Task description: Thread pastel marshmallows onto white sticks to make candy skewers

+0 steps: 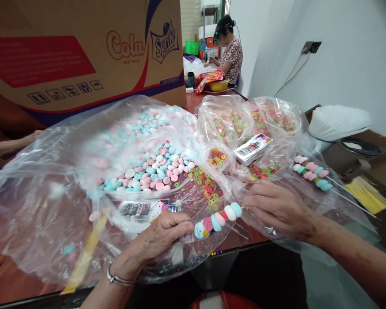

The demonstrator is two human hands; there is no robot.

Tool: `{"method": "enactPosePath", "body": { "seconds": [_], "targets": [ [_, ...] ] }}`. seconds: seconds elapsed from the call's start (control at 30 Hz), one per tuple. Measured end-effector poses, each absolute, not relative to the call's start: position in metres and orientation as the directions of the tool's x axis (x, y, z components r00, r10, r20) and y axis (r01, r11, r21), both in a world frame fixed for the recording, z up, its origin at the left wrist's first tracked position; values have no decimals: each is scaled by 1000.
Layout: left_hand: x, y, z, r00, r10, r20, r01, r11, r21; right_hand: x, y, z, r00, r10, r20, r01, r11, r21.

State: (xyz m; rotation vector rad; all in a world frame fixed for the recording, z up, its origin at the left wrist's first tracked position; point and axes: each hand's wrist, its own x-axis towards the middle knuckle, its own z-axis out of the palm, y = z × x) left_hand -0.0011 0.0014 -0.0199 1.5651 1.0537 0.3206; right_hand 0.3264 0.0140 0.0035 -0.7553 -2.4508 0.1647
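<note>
A candy skewer [218,220] of blue, pink, white and red soft pieces lies slantwise between my two hands, above the table's front edge. My left hand [169,229] is closed, with thumb and fingers at the skewer's lower left end. At the upper right end, my right hand [275,210] pinches the thin stick, its fingers partly hiding it. Behind my hands a big clear plastic bag [64,206] lies spread out, holding pink, white and blue candies [161,169]. Small ring candies [206,182] lie beside them. Near my left hand is a printed packet [141,209].
Finished-looking candy skewers [312,172] lie to the right. A stack of printed packets [253,149] rests by bags of ring candies [238,122]. A large cardboard box [122,73] blocks the back left. Beyond sits a co-worker [231,58]; another person's hand [17,141] shows at left.
</note>
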Motion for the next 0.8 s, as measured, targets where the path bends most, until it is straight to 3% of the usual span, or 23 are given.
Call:
{"method": "enactPosePath", "body": {
  "seconds": [0.27,0.47,0.67,0.8],
  "targets": [
    [0,0,-2,639,680,-359,462,33,886,326,15,15,-712,600,363,526,800,-291],
    [2,3,4,685,624,-375,420,83,904,327,20,24,-772,622,130,495,718,-489],
    [2,3,9,671,639,-377,417,97,904,323,23,19,-799,568,197,428,768,-477],
    [4,-2,12,659,662,-356,545,-93,833,321,24,21,-784,590,194,454,758,-468]
  ]
}}
